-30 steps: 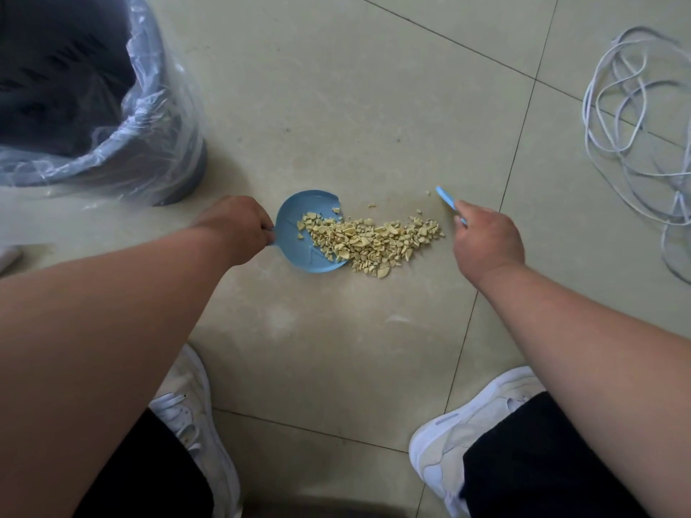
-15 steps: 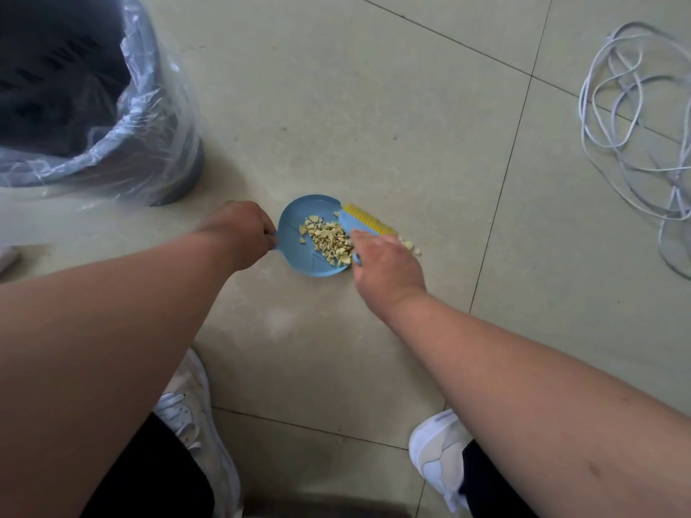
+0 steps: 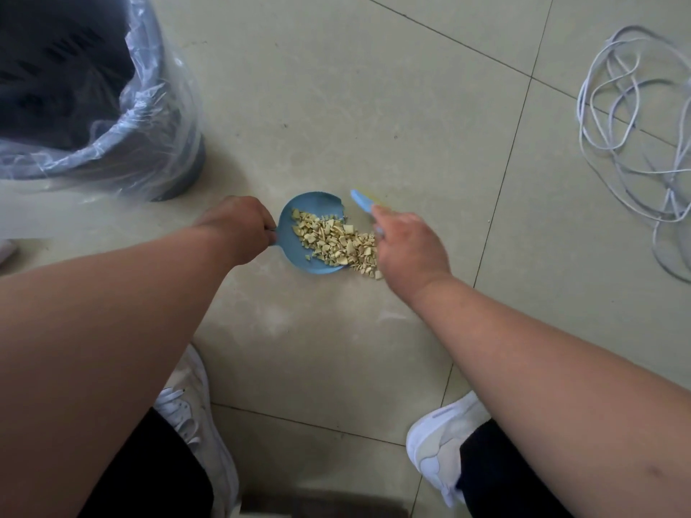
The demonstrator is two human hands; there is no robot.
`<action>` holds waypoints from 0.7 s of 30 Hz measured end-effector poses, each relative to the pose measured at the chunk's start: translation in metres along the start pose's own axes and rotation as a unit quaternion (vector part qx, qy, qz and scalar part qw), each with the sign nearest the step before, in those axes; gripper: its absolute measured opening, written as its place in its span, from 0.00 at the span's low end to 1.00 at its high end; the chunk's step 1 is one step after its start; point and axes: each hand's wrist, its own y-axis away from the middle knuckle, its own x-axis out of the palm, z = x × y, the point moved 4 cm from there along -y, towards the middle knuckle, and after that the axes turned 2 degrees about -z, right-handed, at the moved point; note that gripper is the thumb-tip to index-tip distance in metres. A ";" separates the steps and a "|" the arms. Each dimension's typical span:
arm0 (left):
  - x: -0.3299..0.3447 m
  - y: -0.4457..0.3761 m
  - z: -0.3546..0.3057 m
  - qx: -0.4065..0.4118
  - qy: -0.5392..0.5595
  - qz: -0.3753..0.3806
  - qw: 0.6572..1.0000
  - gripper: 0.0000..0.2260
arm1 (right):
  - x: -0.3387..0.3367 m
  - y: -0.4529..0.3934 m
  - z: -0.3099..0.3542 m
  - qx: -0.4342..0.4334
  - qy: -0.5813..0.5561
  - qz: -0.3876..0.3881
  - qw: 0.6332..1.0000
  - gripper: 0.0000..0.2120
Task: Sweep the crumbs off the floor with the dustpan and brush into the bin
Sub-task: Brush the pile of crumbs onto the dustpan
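The blue dustpan (image 3: 299,233) is held flat on the tiled floor (image 3: 374,106) by its handle, around which the fingers of the left hand (image 3: 239,228) are curled. The pan's open edge is turned toward the right hand (image 3: 407,248).

A heap of pale yellow crumbs (image 3: 336,243) is seen lying mostly inside the dustpan. The right end of the heap spills over the pan's lip onto the floor, just beside the right hand, and a few loose pieces are seen at the lower edge of the heap, on the tile.

The brush (image 3: 362,200) is gripped by the right hand, fingers closed around its lower part. Only the blue upper end with a thin yellow strip is visible above the knuckles, and it is blurred. The bristles are hidden behind the hand, so contact with the crumbs cannot be confirmed.

The dark bin (image 3: 67,87), lined with a clear plastic bag (image 3: 149,117), is located at upper left, near the left hand but apart from the dustpan.

A loose coil of white cable (image 3: 635,125) is noted on the floor at far right. Two white shoes (image 3: 437,446) are seen at the bottom of the view.
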 end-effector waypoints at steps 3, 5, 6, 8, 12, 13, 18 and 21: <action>-0.002 0.001 -0.001 0.009 -0.017 0.001 1.000 0.07 | -0.014 0.007 -0.051 0.098 0.018 0.016 0.995 0.18; -0.001 0.002 -0.001 0.013 -0.022 0.001 1.000 0.07 | -0.015 0.020 -0.079 0.162 0.034 0.031 0.986 0.18; -0.001 0.002 -0.001 0.014 -0.024 0.000 1.000 0.07 | -0.013 0.027 -0.089 0.190 0.041 0.041 0.980 0.18; 0.000 0.002 -0.001 0.016 -0.032 0.000 0.999 0.07 | -0.007 0.043 -0.100 0.230 0.047 0.058 0.970 0.19; 0.003 0.000 -0.001 0.020 -0.041 0.000 0.999 0.05 | 0.006 0.057 -0.081 0.228 0.044 0.071 0.970 0.19; 0.004 0.000 -0.001 0.020 -0.045 0.000 0.999 0.05 | 0.008 0.057 -0.070 0.221 0.040 0.073 0.972 0.20; 0.009 -0.002 -0.003 0.022 -0.053 -0.006 0.998 0.05 | 0.023 0.042 -0.009 0.157 -0.002 0.082 0.984 0.15; 0.012 -0.001 -0.002 0.025 -0.053 -0.008 0.998 0.06 | 0.033 0.036 0.031 0.085 -0.001 0.097 0.992 0.12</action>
